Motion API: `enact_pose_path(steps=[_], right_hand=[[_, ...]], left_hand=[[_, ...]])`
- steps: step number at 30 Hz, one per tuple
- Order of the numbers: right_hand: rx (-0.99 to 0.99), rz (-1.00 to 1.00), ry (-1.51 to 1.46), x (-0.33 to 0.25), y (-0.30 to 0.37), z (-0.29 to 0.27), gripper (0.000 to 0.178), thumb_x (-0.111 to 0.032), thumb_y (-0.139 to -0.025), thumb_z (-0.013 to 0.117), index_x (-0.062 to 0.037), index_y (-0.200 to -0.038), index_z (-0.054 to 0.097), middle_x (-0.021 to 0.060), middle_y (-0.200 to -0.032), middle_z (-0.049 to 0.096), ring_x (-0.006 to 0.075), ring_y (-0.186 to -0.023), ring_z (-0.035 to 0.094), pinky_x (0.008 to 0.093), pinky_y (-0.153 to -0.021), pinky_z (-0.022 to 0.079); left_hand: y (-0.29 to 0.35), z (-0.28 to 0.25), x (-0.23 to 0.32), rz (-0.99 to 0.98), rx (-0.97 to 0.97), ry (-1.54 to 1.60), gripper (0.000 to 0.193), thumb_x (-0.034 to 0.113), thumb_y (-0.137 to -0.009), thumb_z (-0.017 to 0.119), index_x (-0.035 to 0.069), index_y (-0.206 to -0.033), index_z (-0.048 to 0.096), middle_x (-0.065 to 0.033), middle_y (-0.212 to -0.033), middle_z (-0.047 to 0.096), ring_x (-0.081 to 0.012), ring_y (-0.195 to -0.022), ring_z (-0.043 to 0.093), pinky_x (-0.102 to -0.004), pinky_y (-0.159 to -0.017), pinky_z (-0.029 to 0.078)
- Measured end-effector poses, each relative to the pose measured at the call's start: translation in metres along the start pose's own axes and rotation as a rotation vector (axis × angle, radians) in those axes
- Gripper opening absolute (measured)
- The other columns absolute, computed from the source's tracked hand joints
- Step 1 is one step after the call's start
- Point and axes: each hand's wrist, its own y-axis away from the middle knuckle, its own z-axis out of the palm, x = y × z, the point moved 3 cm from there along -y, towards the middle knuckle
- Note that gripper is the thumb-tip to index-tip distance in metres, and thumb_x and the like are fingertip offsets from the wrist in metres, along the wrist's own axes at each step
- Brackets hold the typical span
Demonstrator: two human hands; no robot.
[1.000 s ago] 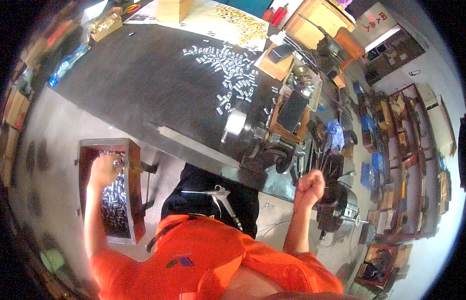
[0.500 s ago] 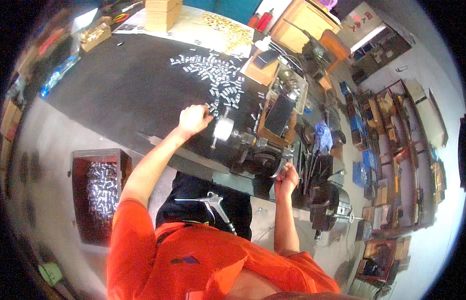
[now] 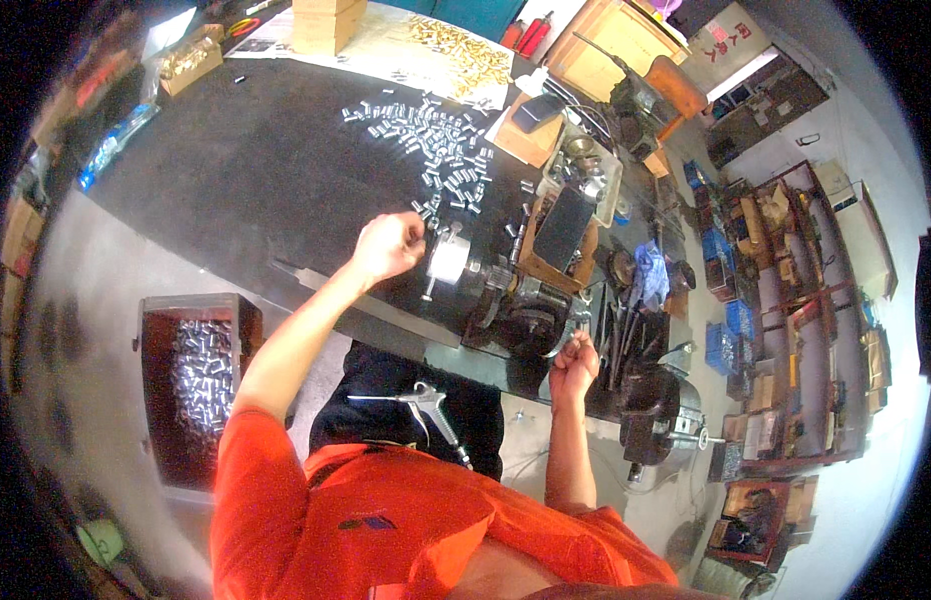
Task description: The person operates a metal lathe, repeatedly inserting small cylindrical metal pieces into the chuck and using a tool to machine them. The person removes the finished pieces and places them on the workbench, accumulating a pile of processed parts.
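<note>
On the dark bench stands a dark metal spindle fixture [image 3: 526, 318] with a silver cylindrical chuck [image 3: 449, 258] at its left end. My left hand [image 3: 389, 247] is just left of the chuck, fingers pinched together; whatever they hold is hidden. A metal pin or key [image 3: 429, 290] sticks out of the chuck toward me. My right hand [image 3: 574, 372] is closed at the fixture's right end, by a shiny metal piece; its exact grip is unclear. Beyond the chuck lies a spread of small silver cylindrical parts [image 3: 436, 145]. An air blow gun [image 3: 426, 402] rests over my dark-clad lap.
A reddish wooden box [image 3: 156, 400] full of silver parts stands at lower left. Brass-coloured parts [image 3: 466, 60] lie on white paper at the back. Right of the fixture are a wooden tray [image 3: 584, 262], a blue cloth [image 3: 651, 275] and a second machine [image 3: 661, 410].
The right hand has shifted very slightly downward and stays closed. My left hand remains beside the chuck, its fingers curled a little more. The view has tilted slightly.
</note>
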Motion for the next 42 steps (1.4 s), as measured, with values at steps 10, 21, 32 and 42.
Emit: enact_pose_path(steps=[10,21,32,42], right_hand=[[0.022,-0.043,0.026,0.001,0.0,-0.004,0.01,-0.01,-0.077,0.042,-0.0032,-0.078,0.048,-0.0017,-0.056,0.036,0.0075,-0.044,0.03,0.0208,-0.039,0.024],[-0.051,-0.055,0.003,-0.026,0.031,0.005,0.01,-0.012,-0.079,0.045,-0.0034,-0.078,0.05,-0.003,-0.052,0.032,0.0071,-0.041,0.025,0.0217,-0.039,0.021],[-0.135,-0.225,-0.019,-0.07,-0.055,0.068,0.015,-0.017,-0.079,0.042,-0.0057,-0.073,0.049,-0.005,-0.051,0.031,0.006,-0.041,0.025,0.022,-0.036,0.018],[-0.107,0.088,-0.01,-0.004,-0.011,-0.022,0.012,-0.016,-0.075,0.05,-0.0044,-0.076,0.051,-0.0013,-0.055,0.039,0.0093,-0.042,0.032,0.0227,-0.036,0.025]], left_hand=[[0.039,-0.064,0.057,-0.096,-0.168,1.027,0.014,0.001,-0.077,0.058,-0.006,-0.089,0.058,-0.0108,-0.076,0.061,-0.0147,-0.066,0.06,-0.0246,-0.062,0.048],[0.022,-0.065,0.057,-0.022,-0.29,0.954,0.012,-0.004,-0.076,0.056,-0.006,-0.087,0.059,-0.0107,-0.076,0.061,-0.0153,-0.066,0.06,-0.0258,-0.064,0.049],[0.024,-0.066,0.064,0.042,-0.283,0.842,0.01,-0.004,-0.077,0.056,-0.006,-0.087,0.059,-0.0086,-0.077,0.061,-0.0127,-0.069,0.058,-0.025,-0.067,0.048],[0.021,-0.065,0.065,0.067,-0.265,0.837,0.008,-0.003,-0.075,0.058,-0.005,-0.083,0.059,-0.0068,-0.074,0.06,-0.0113,-0.068,0.058,-0.0238,-0.065,0.048]])
